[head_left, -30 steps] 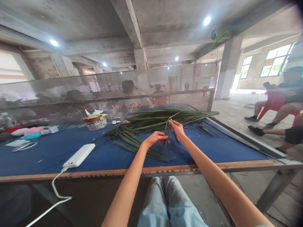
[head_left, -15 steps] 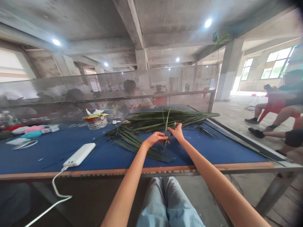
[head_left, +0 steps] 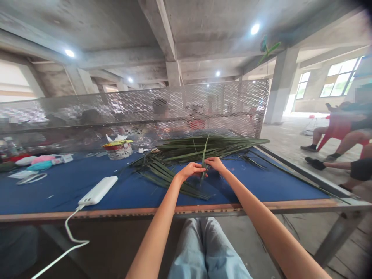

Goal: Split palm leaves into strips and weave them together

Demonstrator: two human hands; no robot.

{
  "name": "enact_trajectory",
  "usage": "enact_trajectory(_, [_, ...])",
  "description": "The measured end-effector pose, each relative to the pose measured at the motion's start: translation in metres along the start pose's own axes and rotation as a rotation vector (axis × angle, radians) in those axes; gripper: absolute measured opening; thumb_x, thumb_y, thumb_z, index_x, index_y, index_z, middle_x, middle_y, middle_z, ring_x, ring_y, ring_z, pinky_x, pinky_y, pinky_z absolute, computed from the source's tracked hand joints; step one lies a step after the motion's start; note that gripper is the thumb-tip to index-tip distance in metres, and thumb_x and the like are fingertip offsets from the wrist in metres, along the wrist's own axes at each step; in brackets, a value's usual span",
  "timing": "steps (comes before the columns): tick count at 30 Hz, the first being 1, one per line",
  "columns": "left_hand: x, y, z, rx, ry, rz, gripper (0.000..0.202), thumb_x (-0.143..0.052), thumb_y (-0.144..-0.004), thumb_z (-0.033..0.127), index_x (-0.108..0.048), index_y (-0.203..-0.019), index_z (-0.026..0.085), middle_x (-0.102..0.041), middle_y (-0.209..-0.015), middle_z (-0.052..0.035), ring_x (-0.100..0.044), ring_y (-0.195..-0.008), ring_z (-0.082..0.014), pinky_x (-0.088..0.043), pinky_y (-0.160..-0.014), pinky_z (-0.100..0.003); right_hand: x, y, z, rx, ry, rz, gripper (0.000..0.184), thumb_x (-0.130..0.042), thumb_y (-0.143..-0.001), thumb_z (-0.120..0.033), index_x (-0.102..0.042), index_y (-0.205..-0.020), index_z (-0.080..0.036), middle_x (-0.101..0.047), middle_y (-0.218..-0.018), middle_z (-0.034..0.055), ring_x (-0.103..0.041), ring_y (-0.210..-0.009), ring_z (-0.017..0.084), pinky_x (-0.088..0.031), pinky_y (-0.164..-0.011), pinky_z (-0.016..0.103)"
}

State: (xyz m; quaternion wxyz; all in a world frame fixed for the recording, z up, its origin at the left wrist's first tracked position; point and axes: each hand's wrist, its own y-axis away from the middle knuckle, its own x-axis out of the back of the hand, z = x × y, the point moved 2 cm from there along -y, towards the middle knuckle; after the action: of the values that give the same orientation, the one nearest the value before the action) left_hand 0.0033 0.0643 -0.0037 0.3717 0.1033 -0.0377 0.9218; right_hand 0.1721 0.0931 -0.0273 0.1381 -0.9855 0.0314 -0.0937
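Observation:
My left hand [head_left: 190, 170] and my right hand [head_left: 215, 164] meet over the blue table [head_left: 261, 182], both pinched on one narrow green palm leaf strip [head_left: 204, 153] that stands up between them, its tip pointing away from me. Just behind and under my hands lies a pile of long green palm leaves [head_left: 188, 151], fanned across the table's middle toward the right.
A white power bank [head_left: 98, 191] with a white cable [head_left: 68, 236] lies at the left front. A small woven basket [head_left: 118, 150] and pink and teal items [head_left: 40, 162] sit at the back left. Behind the perforated metal screen [head_left: 145, 108] people sit; more people sit at right.
My right hand has dropped closer to my left hand, and the leaf strip now stands straighter between them.

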Motion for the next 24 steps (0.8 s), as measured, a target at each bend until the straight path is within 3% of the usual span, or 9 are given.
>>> enact_trajectory(4, [0.002,-0.001,-0.002,0.002,0.007,0.004,0.039,-0.078,-0.065,0.044,-0.073,-0.083,0.01,-0.073,-0.084,-0.0132,-0.068,-0.076,-0.0202,-0.049,-0.075,-0.029,0.01,0.001,-0.002,-0.082,-0.149,0.148,0.016,-0.071,-0.062,-0.032,-0.072,-0.068,-0.017,-0.068,-0.064,0.0011,-0.055,-0.056,0.013,-0.041,-0.055,0.025])
enact_trajectory(9, [0.002,-0.002,-0.002,-0.006,0.006,0.02,0.039,-0.078,-0.065,0.043,-0.073,-0.083,0.01,-0.073,-0.083,-0.0125,-0.068,-0.078,-0.0207,-0.049,-0.079,-0.03,0.024,0.003,-0.004,-0.339,-0.337,0.417,0.016,-0.075,-0.057,-0.032,-0.069,-0.063,-0.018,-0.071,-0.071,0.0046,-0.063,-0.071,0.02,-0.048,-0.063,0.03])
enact_trajectory(12, [0.002,-0.001,-0.001,-0.012,0.013,0.02,0.038,-0.078,-0.065,0.043,-0.073,-0.083,0.011,-0.074,-0.082,-0.0117,-0.068,-0.077,-0.0205,-0.048,-0.079,-0.03,0.029,0.005,-0.007,-0.278,-0.37,0.53,0.018,-0.077,-0.054,-0.031,-0.069,-0.064,-0.018,-0.071,-0.073,0.0047,-0.065,-0.08,0.022,-0.049,-0.071,0.031])
enact_trajectory(16, [0.002,-0.002,-0.002,-0.002,-0.011,0.048,0.034,-0.077,-0.065,0.042,-0.073,-0.08,0.011,-0.074,-0.081,-0.0112,-0.068,-0.075,-0.0204,-0.049,-0.076,-0.03,0.032,0.007,-0.013,-0.06,-0.413,0.622,0.027,-0.077,-0.054,-0.035,-0.072,-0.075,-0.017,-0.072,-0.075,0.003,-0.064,-0.085,0.021,-0.048,-0.078,0.03])
enact_trajectory(19, [0.004,-0.005,-0.005,-0.004,-0.012,0.139,0.031,-0.077,-0.065,0.04,-0.072,-0.075,0.012,-0.073,-0.078,-0.0105,-0.068,-0.073,-0.0208,-0.049,-0.074,-0.031,0.03,0.006,-0.022,0.062,-0.499,0.542,0.036,-0.078,-0.056,-0.039,-0.072,-0.083,-0.018,-0.069,-0.072,0.0005,-0.063,-0.078,0.017,-0.048,-0.072,0.027])
enact_trajectory(22, [0.008,-0.009,-0.008,-0.061,0.05,0.261,0.028,-0.076,-0.065,0.038,-0.071,-0.071,0.012,-0.073,-0.074,-0.0093,-0.067,-0.07,-0.0207,-0.05,-0.075,-0.033,0.024,0.005,-0.032,0.04,-0.659,0.265,0.032,-0.076,-0.061,-0.039,-0.068,-0.085,-0.02,-0.067,-0.069,-0.0003,-0.063,-0.069,0.014,-0.049,-0.062,0.024])
enact_trajectory(24, [0.012,-0.01,-0.01,-0.113,0.093,0.349,0.026,-0.075,-0.065,0.036,-0.071,-0.07,0.011,-0.072,-0.072,-0.0086,-0.067,-0.069,-0.0202,-0.05,-0.077,-0.033,0.018,0.008,-0.04,-0.009,-0.772,0.059,0.023,-0.069,-0.069,-0.036,-0.066,-0.085,-0.021,-0.07,-0.078,0.0025,-0.065,-0.074,0.015,-0.051,-0.063,0.023])
